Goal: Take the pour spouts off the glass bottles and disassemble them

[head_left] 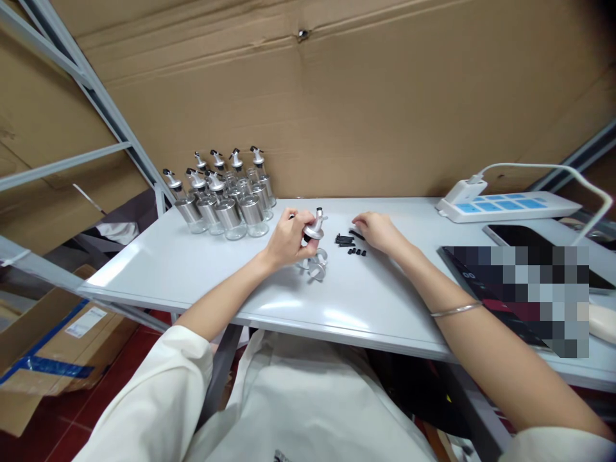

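My left hand (287, 239) is closed around a silver bottle pourer (314, 229), whose short spout with a black tip points up. Beneath that hand, several loose silver rings or clips (317, 265) lie on the white table, partly hidden by my fingers. My right hand (378, 231) is lowered to the tabletop with its fingers bent together. Close beside its fingertips is a small pile of thin black sticks (344, 240). Several tiny black caps (357, 252) sit just nearer to me. What the right fingertips pinch, if anything, is hidden.
Several glass bottles with steel sleeves (230, 215) stand at the back left, some fitted with pourers. A white power strip (514, 206) with a plugged-in charger, a phone (543, 247) and a dark tablet-like device (474, 282) occupy the right side. Cardboard (366, 109) walls the back.
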`<control>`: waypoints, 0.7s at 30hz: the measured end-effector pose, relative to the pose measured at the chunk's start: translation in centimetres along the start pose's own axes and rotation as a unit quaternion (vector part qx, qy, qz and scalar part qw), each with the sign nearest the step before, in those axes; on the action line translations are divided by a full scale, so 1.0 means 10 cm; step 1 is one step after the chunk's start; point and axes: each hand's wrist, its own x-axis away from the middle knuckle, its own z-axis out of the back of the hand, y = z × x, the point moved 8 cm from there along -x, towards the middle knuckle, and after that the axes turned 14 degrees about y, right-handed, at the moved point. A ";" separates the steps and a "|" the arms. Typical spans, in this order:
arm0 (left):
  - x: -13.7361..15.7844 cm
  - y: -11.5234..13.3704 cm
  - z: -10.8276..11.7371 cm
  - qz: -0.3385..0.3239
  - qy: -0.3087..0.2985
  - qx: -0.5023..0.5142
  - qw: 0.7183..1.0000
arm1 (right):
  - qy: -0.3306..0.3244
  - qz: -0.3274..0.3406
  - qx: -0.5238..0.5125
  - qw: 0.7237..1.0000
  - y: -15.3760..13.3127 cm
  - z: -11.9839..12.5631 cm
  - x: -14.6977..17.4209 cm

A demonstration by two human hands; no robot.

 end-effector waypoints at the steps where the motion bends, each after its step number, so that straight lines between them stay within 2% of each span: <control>1: 0.00 0.00 0.00 0.001 0.000 0.003 1.000 | -0.002 0.002 0.008 1.000 0.02 0.01 0.00; 6: -0.03 0.01 0.02 -0.008 0.006 0.007 1.000 | -0.037 0.003 0.040 0.998 0.08 0.03 0.03; 11: -0.04 0.02 0.02 -0.011 0.004 0.011 1.000 | -0.069 0.020 0.048 0.996 -0.01 -0.02 0.10; 15: 0.00 -0.04 -0.04 0.008 -0.031 -0.003 0.999 | -0.066 0.030 0.052 0.996 -0.04 -0.03 0.11; 21: 0.00 -0.03 -0.03 -0.002 -0.029 -0.002 1.000 | -0.060 0.060 0.026 0.996 -0.15 -0.01 0.11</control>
